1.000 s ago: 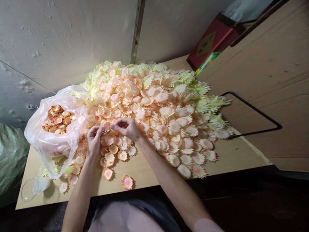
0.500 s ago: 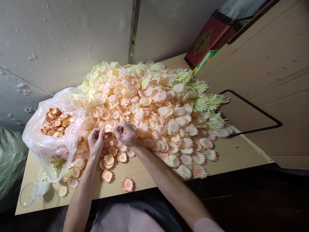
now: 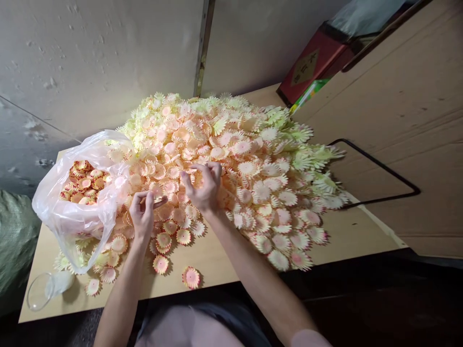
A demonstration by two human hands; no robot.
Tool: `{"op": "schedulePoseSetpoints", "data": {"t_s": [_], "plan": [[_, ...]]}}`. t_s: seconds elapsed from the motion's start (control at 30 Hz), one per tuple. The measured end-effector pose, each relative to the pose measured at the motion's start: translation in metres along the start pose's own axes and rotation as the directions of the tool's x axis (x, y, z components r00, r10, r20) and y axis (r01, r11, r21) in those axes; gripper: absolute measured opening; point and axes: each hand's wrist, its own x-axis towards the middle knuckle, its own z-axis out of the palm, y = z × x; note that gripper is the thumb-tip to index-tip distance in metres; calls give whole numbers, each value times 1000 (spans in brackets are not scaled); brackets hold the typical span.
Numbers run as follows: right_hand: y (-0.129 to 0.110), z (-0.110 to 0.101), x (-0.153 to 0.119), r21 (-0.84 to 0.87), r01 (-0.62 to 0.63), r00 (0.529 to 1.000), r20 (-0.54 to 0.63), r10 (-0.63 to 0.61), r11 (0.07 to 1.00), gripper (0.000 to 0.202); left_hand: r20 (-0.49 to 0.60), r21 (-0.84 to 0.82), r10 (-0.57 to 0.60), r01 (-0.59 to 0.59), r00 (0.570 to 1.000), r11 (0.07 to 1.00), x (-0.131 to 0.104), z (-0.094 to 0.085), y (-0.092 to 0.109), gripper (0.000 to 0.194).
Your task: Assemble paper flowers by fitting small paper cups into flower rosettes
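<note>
Over the near left part of a heap of pale yellow and pink artificial flower pieces (image 3: pixel 249 168), my left hand (image 3: pixel 143 214) is closed, thumb drawn in against the fingers. What it pinches, if anything, is too small to make out. My right hand (image 3: pixel 207 190) hovers to its right above the heap, with thumb and forefinger apart and nothing visible between them. Below the hands lie loose flower pieces with red-tipped petals, among them one pink-centred flower piece (image 3: pixel 190 277) near the table edge.
A clear plastic bag (image 3: pixel 54 207) of darker red-edged flower pieces stands at the left. A tipped-over clear cup (image 3: pixel 40 291) lies at the table's (image 3: pixel 224 270) front left corner. Behind, at the right, are a red box (image 3: pixel 311 62) and a cardboard sheet (image 3: pixel 405 120) with a black metal loop (image 3: pixel 383 166).
My right hand has moved away from my left, up and to the right, and its fingers have spread. My left hand stays nearly in place. The flower piece by its fingertips no longer shows there.
</note>
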Motion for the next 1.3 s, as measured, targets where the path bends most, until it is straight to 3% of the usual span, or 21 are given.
{"op": "schedulePoseSetpoints", "data": {"t_s": [0.13, 0.27, 0.33, 0.5, 0.67, 0.83, 1.13, 1.3], "plan": [[-15, -1, -9, 118, 105, 984, 133, -121, 987, 10, 27, 135, -38, 34, 999, 990, -3, 6, -1, 28], [-22, 1, -15, 385, 147, 856, 412, -313, 911, 8, 34, 115, -84, 80, 996, 990, -2, 5, -1, 29], [-22, 2, -15, 445, 66, 825, 480, -299, 893, 11, 64, 55, -116, 112, 991, 992, -1, 2, -2, 30], [-25, 2, -12, 492, -218, 817, 564, -118, 843, 11, 91, -58, -109, 114, 990, 992, 2, -2, -8, 27], [-29, -1, -10, 476, -443, 700, 713, -38, 760, 15, 92, -1, -71, 72, 993, 997, 2, -1, -8, 23], [-28, 0, -11, 464, -571, 632, 775, 1, 677, 17, 89, 12, -76, 75, 993, 997, 3, -1, -8, 24], [-23, 1, -12, 437, -605, 579, 815, -9, 665, 22, 131, 26, -119, 117, 984, 993, 3, -5, -9, 26], [-24, 1, -11, 436, -596, 578, 816, -17, 674, 21, 130, 42, -108, 103, 986, 994, 3, -4, -7, 26]]}}
